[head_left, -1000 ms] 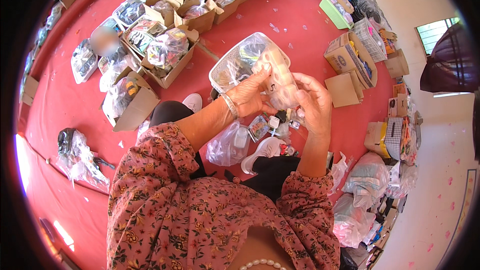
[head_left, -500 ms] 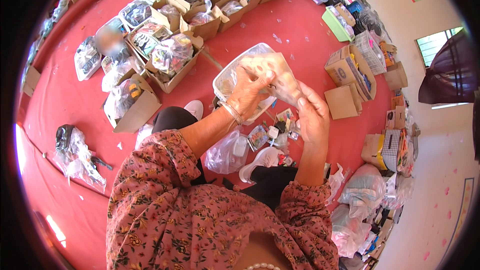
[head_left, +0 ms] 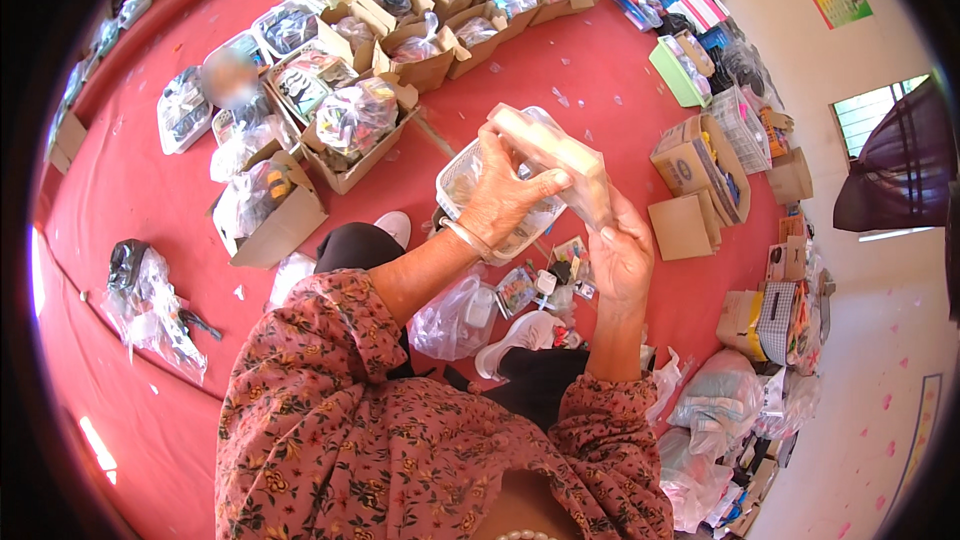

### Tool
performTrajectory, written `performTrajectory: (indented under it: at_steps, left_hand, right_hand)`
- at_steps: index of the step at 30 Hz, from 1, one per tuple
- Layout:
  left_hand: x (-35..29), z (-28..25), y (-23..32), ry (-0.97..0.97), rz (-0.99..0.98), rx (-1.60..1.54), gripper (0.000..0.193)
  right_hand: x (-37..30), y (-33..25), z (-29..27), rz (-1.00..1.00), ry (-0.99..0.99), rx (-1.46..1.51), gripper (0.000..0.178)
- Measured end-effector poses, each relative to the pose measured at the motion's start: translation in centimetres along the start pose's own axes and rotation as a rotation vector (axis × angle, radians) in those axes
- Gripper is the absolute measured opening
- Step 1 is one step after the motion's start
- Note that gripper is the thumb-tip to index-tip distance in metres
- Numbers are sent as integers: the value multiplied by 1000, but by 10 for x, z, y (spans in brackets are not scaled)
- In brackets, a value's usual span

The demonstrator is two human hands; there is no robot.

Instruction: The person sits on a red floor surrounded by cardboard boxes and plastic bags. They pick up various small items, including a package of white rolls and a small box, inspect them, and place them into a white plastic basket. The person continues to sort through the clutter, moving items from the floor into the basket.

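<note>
Between my two hands is a clear plastic packet with pale cream pieces inside; their kind I cannot make out. It is tilted, its narrow side turned up. My left hand grips its left part, thumb across the near face and fingers behind. At its lower right end my right hand pinches it between thumb and fingers. Behind and below the packet stands a white plastic basket, partly hidden by my left hand, with clear plastic in it.
Small packaged goods and a clear plastic bag lie by my legs on the red floor. Filled cardboard boxes stand at the upper left. More cardboard boxes and stuffed bags line the right wall.
The packet has turned from showing its broad face to showing more of its narrow side. Both hands still hold it. The head view has shifted slightly.
</note>
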State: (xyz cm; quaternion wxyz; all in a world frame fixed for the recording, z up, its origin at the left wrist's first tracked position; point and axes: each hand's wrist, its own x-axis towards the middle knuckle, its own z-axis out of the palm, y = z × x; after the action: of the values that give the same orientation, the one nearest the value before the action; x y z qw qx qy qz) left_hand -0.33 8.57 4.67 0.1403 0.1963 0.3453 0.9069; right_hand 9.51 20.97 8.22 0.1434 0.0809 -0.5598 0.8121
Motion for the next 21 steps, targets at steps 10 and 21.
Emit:
performTrajectory:
  at_steps: [10, 21]
  left_hand:
    - [3, 1, -6, -63, -177, -120, 84]
    - [1, 5, -10, -161, -753, -633, 88]
  right_hand:
    - [-2, 3, 19, 11, 317, -248, 36]
    - [-2, -22, 32, 150, 201, -325, 29]
